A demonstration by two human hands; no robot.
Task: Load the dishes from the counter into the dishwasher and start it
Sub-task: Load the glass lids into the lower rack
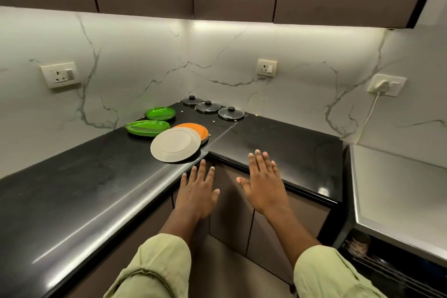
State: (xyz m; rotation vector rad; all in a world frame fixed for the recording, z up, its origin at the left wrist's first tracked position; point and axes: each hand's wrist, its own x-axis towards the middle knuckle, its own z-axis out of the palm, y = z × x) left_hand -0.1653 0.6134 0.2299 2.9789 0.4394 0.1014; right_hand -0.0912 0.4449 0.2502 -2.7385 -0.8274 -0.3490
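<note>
**Both hands flat and empty at the counter corner**

Two hands are seen stretched out ahead of the inner corner of the glossy black L-shaped stone counter (84,189). The left hand (197,191) is held palm down, fingers straight and spread, nothing gripped; its fingertips are pointed at the counter edge just below the dishes. The right hand (264,186) is presented the same way, flat and fanned, nothing held, and is seen over the front of the counter's right wing (contact with the stone cannot be judged from this angle). Pale green sleeves (154,268) are rolled at both forearms.

And the dishes: all are found on the counter, behind the hands. A beige round plate (175,144) is laid nearest the corner edge, its far rim overlapping a small stack of orange plates (196,129). To the left, a stack of green leaf-shaped plates (147,127) is set, and behind that a green round plate (160,113) near the marbled wall. Three glass lids with black knobs (207,106) are lined up in the back corner.

At the lower right, a dark wire rack (377,266) is glimpsed beneath a pale grey appliance top (399,189); its contents cannot be made out.
</note>
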